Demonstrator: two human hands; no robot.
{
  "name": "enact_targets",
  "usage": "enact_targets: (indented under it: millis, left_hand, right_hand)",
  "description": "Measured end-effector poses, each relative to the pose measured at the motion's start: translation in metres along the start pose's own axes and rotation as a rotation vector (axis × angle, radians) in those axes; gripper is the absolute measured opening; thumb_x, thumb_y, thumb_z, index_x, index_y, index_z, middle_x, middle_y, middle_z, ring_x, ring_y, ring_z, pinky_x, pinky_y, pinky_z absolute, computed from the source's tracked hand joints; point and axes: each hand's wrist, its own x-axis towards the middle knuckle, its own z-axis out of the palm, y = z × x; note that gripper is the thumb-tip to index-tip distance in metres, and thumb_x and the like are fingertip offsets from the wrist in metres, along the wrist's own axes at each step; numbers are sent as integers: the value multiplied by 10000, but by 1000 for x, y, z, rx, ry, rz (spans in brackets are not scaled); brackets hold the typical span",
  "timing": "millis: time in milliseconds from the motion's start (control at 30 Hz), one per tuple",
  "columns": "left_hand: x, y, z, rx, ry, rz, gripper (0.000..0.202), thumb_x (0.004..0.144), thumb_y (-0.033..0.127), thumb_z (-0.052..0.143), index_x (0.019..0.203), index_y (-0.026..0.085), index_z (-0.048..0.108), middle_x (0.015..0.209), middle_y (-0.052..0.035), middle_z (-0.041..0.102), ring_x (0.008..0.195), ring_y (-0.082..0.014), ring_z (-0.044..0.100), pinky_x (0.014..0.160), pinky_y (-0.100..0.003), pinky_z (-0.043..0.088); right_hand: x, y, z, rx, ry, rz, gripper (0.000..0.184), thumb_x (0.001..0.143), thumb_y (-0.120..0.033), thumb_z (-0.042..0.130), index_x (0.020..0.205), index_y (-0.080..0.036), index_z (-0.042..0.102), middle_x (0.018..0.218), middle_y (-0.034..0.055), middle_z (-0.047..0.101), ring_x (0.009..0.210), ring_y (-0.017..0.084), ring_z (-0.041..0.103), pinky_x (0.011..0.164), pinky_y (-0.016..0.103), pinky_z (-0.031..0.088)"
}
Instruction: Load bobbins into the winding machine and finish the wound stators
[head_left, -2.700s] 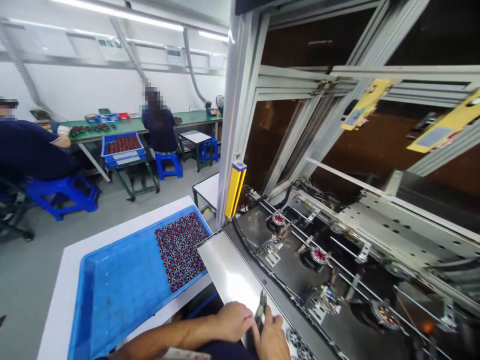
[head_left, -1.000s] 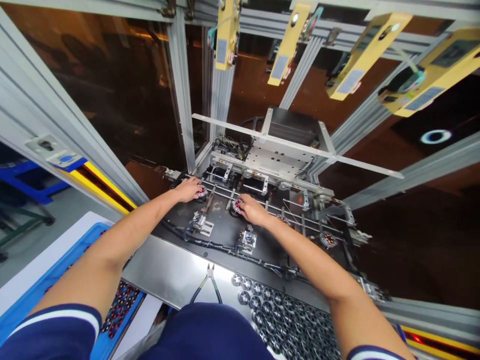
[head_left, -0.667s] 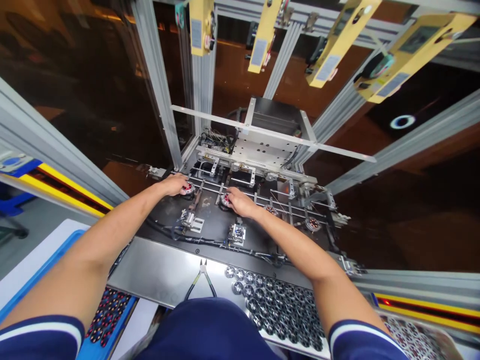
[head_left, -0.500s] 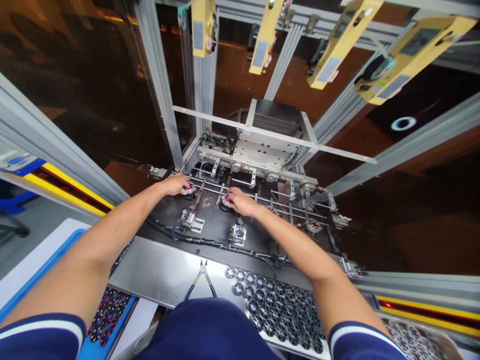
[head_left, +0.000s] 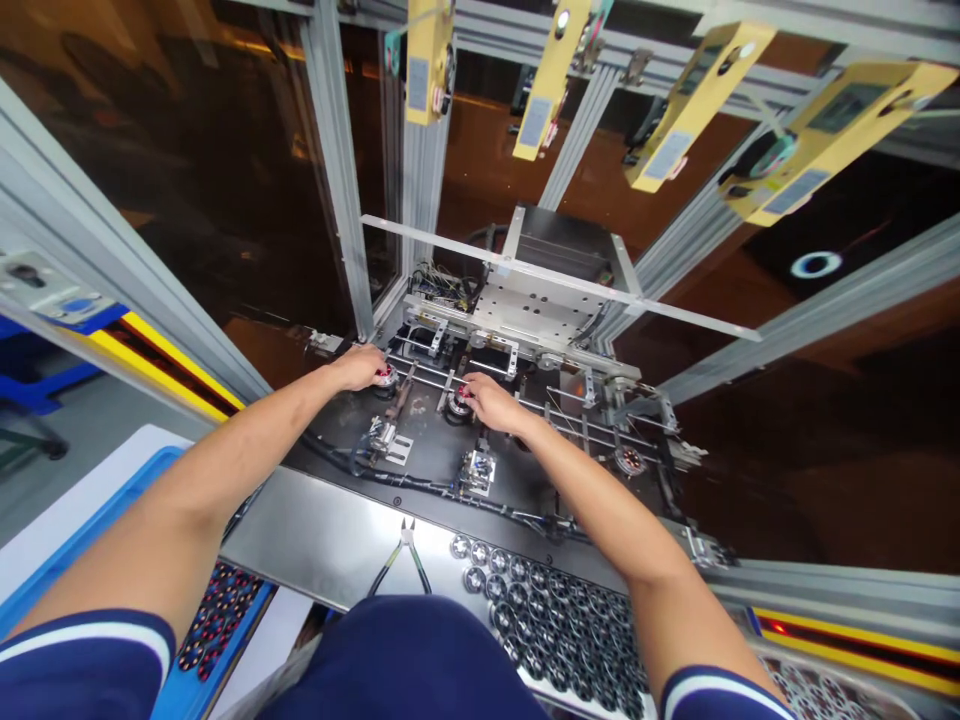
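My left hand (head_left: 361,368) reaches to the left end of the dark machine bed. Its fingers are closed on a small round red part (head_left: 386,371) at a silver round seat. To its right, my right hand (head_left: 491,402) pinches another round red part (head_left: 463,391), with a silver ring-shaped seat (head_left: 457,408) just below. Fingers partly cover both parts, and I cannot tell whether either is clear of its seat. Farther right on the bed sits a round part with reddish segments (head_left: 629,460), touched by neither hand.
Cutting pliers (head_left: 406,540) lie open on the metal ledge (head_left: 300,525). Rows of dark metal rings (head_left: 559,610) cover its right side. A blue tray (head_left: 169,470) of small round parts stands lower left. Rods (head_left: 427,375) cross the bed; yellow units (head_left: 540,90) hang above.
The whole view has shifted slightly. Both hands stay at the same two seats, and more of the silver seat shows below the red part at my right fingertips.
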Motion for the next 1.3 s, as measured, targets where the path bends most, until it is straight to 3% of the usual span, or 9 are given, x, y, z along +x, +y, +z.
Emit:
enact_targets:
  millis: [133, 267, 467, 600, 733, 867, 1033, 1200, 1300]
  left_hand:
    - [-32, 18, -16, -111, 235, -62, 257, 923, 347, 565, 1069, 147, 632, 1289, -122, 578, 1208, -269, 541, 1025, -507, 441]
    - [-125, 48, -14, -234, 458, -98, 311, 990, 360, 385, 1096, 149, 588, 1452, -142, 439, 1339, -246, 435, 1124, -437, 365]
    - [-240, 90, 93, -359, 333, -119, 260, 968, 345, 457, 946, 153, 631, 1101, -106, 646, 1031, -203, 637, 931, -362, 522]
    - [-252, 97, 160, -271, 258, -175, 200, 935, 309, 555, 967, 130, 639, 1011, -72, 662, 932, -189, 648, 851, -400, 548]
    - [-249, 92, 179, -192, 261, -207, 251, 921, 321, 588, 1096, 144, 618, 1126, -81, 641, 1005, -206, 631, 875, -428, 541]
    - [-253, 93, 165, -147, 288, -163, 223, 911, 316, 597, 1028, 131, 638, 1119, -96, 652, 1018, -220, 637, 892, -440, 538]
    - [-238, 108, 94, -111, 378, 8, 283, 905, 377, 561, 1009, 133, 659, 1150, -176, 661, 1063, -304, 636, 925, -477, 527]
    - [-131, 157, -9, -85, 394, 275, 318, 928, 373, 535, 1150, 157, 608, 1266, -141, 615, 1202, -263, 553, 1062, -439, 428]
    - [-36, 199, -32, -42, 302, 416, 285, 903, 329, 579, 1128, 161, 627, 1223, -130, 629, 1200, -272, 540, 1053, -450, 422]
  right_hand:
    - [-35, -55, -20, 85, 121, -18, 183, 975, -238, 447, 1040, -141, 587, 1313, 173, 517, 1244, 248, 514, 1048, 457, 437]
    - [-101, -121, -2, 163, 123, -84, 192, 978, -201, 422, 1137, -187, 528, 1384, 150, 460, 1322, 195, 449, 1083, 387, 422]
    - [-139, -159, 117, 105, -108, -157, 153, 944, -141, 448, 1038, -138, 570, 1324, 190, 531, 1249, 231, 520, 1011, 385, 496]
    - [-105, -167, 183, 46, -149, -203, 151, 931, -156, 530, 1053, -127, 615, 1276, 137, 588, 1218, 249, 548, 995, 444, 500]
    - [-80, -180, 202, -34, -113, -204, 249, 929, -231, 585, 1163, -146, 599, 1272, 101, 591, 1170, 244, 579, 955, 466, 519]
    - [-103, -180, 166, -101, -46, -226, 251, 932, -135, 499, 1158, -83, 594, 1310, 204, 575, 1259, 295, 523, 974, 463, 519]
    - [-178, -135, 45, -221, 101, -174, 263, 934, -176, 475, 1164, -145, 599, 1360, 161, 557, 1322, 258, 468, 1068, 450, 469]
    - [-233, -43, -76, -394, 188, 120, 264, 919, -182, 491, 1138, -115, 623, 1304, 206, 566, 1241, 308, 522, 1048, 520, 464]
    - [-252, 16, -110, -463, 148, 305, 202, 902, -156, 532, 1049, -102, 659, 1204, 206, 612, 1174, 304, 566, 1036, 493, 468]
